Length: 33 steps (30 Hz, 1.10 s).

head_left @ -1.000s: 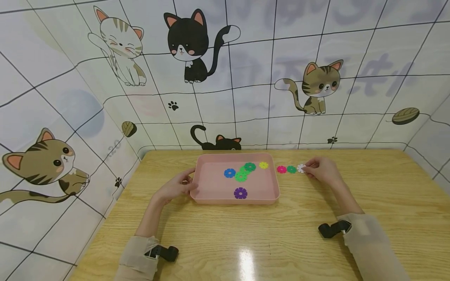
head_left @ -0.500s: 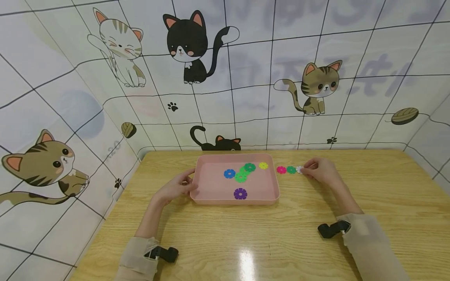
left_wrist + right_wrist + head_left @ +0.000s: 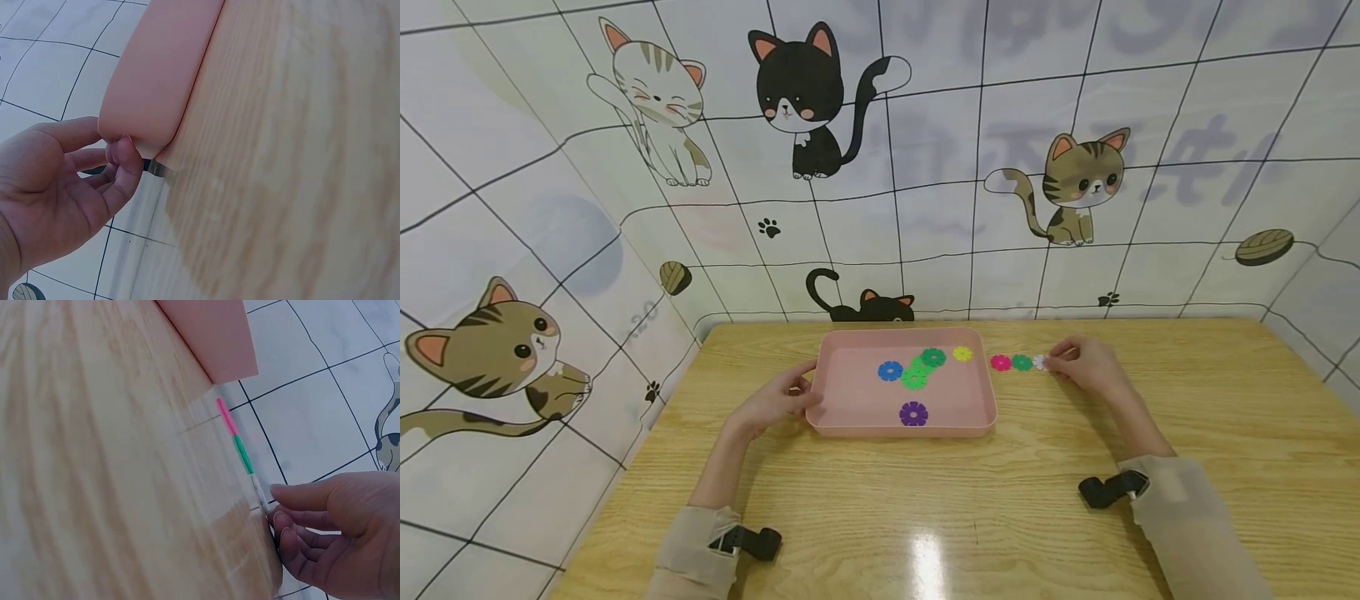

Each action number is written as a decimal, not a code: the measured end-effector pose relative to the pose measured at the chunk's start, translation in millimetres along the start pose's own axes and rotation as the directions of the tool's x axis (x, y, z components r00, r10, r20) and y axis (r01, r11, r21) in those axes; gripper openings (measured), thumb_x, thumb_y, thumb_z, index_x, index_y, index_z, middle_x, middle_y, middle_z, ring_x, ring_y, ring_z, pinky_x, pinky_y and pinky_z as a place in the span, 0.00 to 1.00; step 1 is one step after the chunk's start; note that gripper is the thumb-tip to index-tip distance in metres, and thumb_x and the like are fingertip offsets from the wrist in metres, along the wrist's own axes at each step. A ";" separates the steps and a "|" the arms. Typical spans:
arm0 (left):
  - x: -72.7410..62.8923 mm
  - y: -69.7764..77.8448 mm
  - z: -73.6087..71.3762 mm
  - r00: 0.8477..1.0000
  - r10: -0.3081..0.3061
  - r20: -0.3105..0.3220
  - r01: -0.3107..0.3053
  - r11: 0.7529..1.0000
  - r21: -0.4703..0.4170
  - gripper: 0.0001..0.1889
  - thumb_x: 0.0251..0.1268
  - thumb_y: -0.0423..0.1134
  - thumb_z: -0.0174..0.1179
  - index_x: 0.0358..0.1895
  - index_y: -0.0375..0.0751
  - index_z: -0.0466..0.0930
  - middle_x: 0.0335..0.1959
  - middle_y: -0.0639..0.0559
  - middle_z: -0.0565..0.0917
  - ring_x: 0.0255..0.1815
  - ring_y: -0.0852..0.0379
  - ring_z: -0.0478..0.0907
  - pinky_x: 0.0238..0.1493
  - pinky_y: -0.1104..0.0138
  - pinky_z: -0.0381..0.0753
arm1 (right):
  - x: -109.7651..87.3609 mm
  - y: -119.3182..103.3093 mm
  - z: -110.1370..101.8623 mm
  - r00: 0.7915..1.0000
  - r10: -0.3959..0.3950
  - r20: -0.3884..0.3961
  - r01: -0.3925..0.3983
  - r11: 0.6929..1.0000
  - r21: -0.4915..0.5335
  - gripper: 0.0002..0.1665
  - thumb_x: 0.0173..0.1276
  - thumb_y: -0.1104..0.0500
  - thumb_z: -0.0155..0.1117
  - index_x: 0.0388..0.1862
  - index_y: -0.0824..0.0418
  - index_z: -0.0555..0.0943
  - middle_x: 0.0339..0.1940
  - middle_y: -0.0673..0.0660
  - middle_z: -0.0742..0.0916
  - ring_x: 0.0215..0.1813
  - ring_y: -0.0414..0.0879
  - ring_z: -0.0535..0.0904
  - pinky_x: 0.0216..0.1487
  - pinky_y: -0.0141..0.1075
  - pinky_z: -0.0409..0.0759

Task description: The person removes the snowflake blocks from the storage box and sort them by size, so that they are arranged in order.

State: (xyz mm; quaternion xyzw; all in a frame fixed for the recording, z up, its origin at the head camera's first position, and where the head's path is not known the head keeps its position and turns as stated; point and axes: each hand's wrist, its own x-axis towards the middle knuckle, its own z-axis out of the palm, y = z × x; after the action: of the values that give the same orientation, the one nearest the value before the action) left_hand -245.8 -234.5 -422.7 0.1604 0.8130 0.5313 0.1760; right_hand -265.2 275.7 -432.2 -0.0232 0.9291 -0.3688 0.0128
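Note:
My left hand (image 3: 777,402) grips the left wall of a pink tray (image 3: 857,419), its thumb and fingers at the side wall in the left wrist view. Beyond the tray's right side, a pink notched disc (image 3: 1001,363), a green disc (image 3: 1022,363) and a white disc (image 3: 1039,362) lie in a row on the table. My right hand (image 3: 1086,364) pinches the white disc at its right edge, hiding part of it. Seen edge-on in the right wrist view, the white disc (image 3: 258,491) lies flat in line with the green one.
In the tray are a blue disc (image 3: 891,371), a purple disc (image 3: 913,414), a yellow disc (image 3: 962,354) and several green discs (image 3: 914,377), some overlapping. Behind the wooden table (image 3: 865,500) stands a wall (image 3: 940,208) with cat drawings.
My right hand has shifted slightly left with the white disc, which now sits closer to the green disc. My left hand stays on the tray.

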 end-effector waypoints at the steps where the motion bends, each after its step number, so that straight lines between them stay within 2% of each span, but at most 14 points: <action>1: 0.0 0.1 0.1 1.000 0.001 0.001 -0.001 1.000 0.000 0.35 0.75 0.29 0.55 0.79 0.30 0.51 0.39 0.43 0.71 0.36 0.51 0.73 0.37 0.65 0.75 | -0.3 0.0 -0.1 1.000 -0.003 0.002 0.003 1.000 0.010 0.21 0.74 0.55 0.64 0.51 0.74 0.78 0.37 0.64 0.86 0.36 0.52 0.81 0.36 0.37 0.77; 6: -0.1 0.4 0.7 1.000 -0.001 0.006 0.001 1.000 -0.007 0.35 0.75 0.29 0.55 0.79 0.29 0.50 0.39 0.43 0.71 0.37 0.50 0.73 0.38 0.64 0.77 | -1.6 -1.2 0.0 1.000 -0.019 -0.003 0.019 0.998 0.057 0.23 0.77 0.56 0.59 0.56 0.76 0.76 0.43 0.70 0.86 0.35 0.49 0.82 0.32 0.34 0.78; 11: -0.1 -0.5 0.9 1.000 -0.008 0.008 0.008 1.000 -0.016 0.35 0.75 0.29 0.55 0.79 0.29 0.50 0.39 0.43 0.70 0.38 0.49 0.73 0.40 0.62 0.79 | -3.8 -9.0 -0.9 0.998 -0.051 -0.048 0.054 0.996 0.071 0.23 0.78 0.54 0.58 0.59 0.73 0.76 0.51 0.74 0.83 0.38 0.54 0.83 0.31 0.35 0.79; 23: -0.9 -0.7 0.8 1.000 -0.012 0.005 0.012 1.000 -0.015 0.34 0.75 0.29 0.54 0.79 0.30 0.50 0.40 0.43 0.71 0.38 0.49 0.74 0.41 0.62 0.79 | -10.5 -42.6 -1.7 0.987 -0.149 -0.060 0.152 0.987 0.048 0.24 0.78 0.52 0.58 0.59 0.71 0.77 0.53 0.71 0.84 0.51 0.61 0.83 0.43 0.41 0.80; 27: -0.8 -0.2 0.7 1.000 -0.018 -0.001 0.018 1.000 -0.010 0.35 0.75 0.29 0.55 0.79 0.30 0.50 0.41 0.42 0.71 0.39 0.49 0.74 0.41 0.62 0.79 | -12.6 -57.4 1.8 0.985 -0.165 -0.057 0.168 0.984 0.053 0.25 0.78 0.51 0.57 0.60 0.70 0.77 0.54 0.70 0.85 0.54 0.62 0.82 0.48 0.47 0.81; 33: -0.5 0.8 0.7 1.000 -0.017 -0.003 0.017 1.000 -0.001 0.35 0.75 0.29 0.55 0.79 0.31 0.51 0.40 0.42 0.71 0.37 0.51 0.74 0.39 0.64 0.76 | -11.9 -75.4 12.1 0.977 -0.208 -0.040 0.210 0.974 0.082 0.22 0.77 0.55 0.60 0.60 0.70 0.77 0.54 0.70 0.85 0.55 0.63 0.82 0.52 0.54 0.81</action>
State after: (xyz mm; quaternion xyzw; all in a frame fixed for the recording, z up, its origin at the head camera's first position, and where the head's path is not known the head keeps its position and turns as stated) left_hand -245.0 -233.9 -422.1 0.1527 0.8143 0.5306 0.1793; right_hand -250.3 213.2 -389.2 -0.1145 0.9049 -0.4081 -0.0396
